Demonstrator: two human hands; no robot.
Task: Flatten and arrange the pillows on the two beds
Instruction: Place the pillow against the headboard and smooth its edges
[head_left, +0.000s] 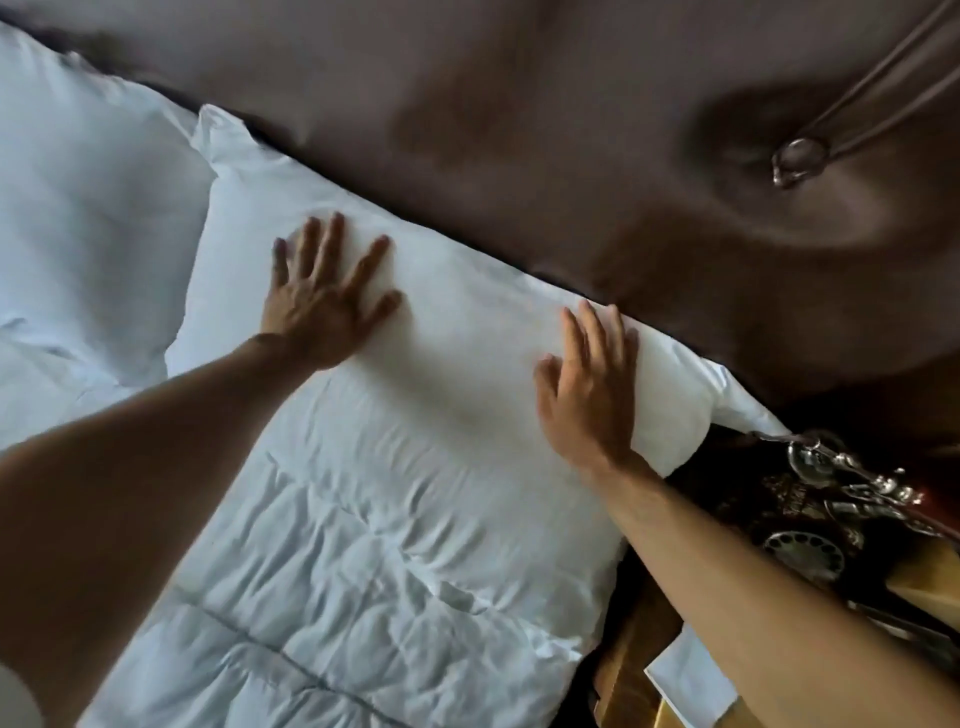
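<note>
Beyond the rumpled quilt (363, 597), both hands press flat with spread fingers on the white pillow (457, 338), left hand (322, 306) mid-pillow, right hand (587, 395) near its end by the telephone (810, 525), its far edge against the brown headboard (571, 130).

White pillow (467, 332) lies flat vs brown headboard (519, 130); 2nd white pillow (88, 171) just beside, left.

Dim, soft light falls mostly on the white pillow (467, 332), which looks slightly washed out. The brown headboard (571, 130) is smeared by motion blur. Wide-angle bending shows at the edges; right corner sinks into shadow.
</note>
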